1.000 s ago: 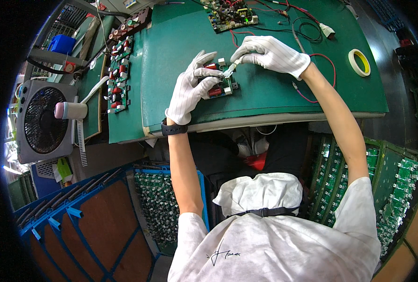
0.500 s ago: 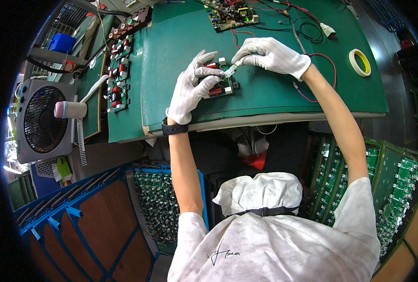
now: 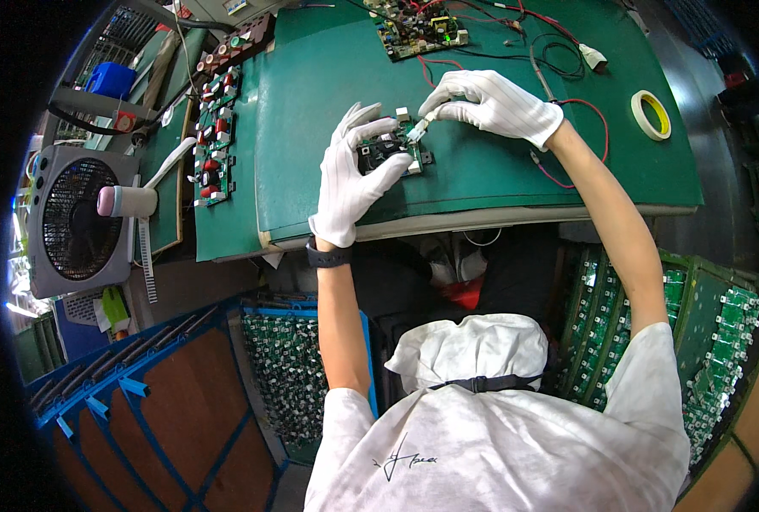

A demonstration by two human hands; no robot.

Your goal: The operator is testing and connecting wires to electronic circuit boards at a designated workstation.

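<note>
Fingertips of the right hand [image 3: 492, 104] pinch a small white connector [image 3: 417, 128], a narrow grip closed on the plug, held just above the upper right corner of a small circuit board [image 3: 390, 152]. The board lies immediately down and to the left of that pinch, a little above the middle of the frame, flat on the green bench mat [image 3: 516, 179], with its long axis running roughly left to right. The left hand [image 3: 356, 175] comes up from below and wraps the board's left side; its fingers curl over the near and left edges, holding the board down, though how tightly cannot be told. Both hands wear white gloves and nearly meet over the board; the right hand is the one at the connector.

A red wire [image 3: 580, 141] loops from under the right wrist across the mat to the right. Right of the hands the mat is mostly open as far as a roll of yellow tape [image 3: 651, 114] near the right edge. Another circuit board [image 3: 420, 26] with red and black leads sits at the top centre, well apart. The mat's near edge runs just below the left wrist. To the left, a row of boards [image 3: 213, 136] lies along a side panel, and a small grey fan [image 3: 77, 220] stands at the far left.
</note>
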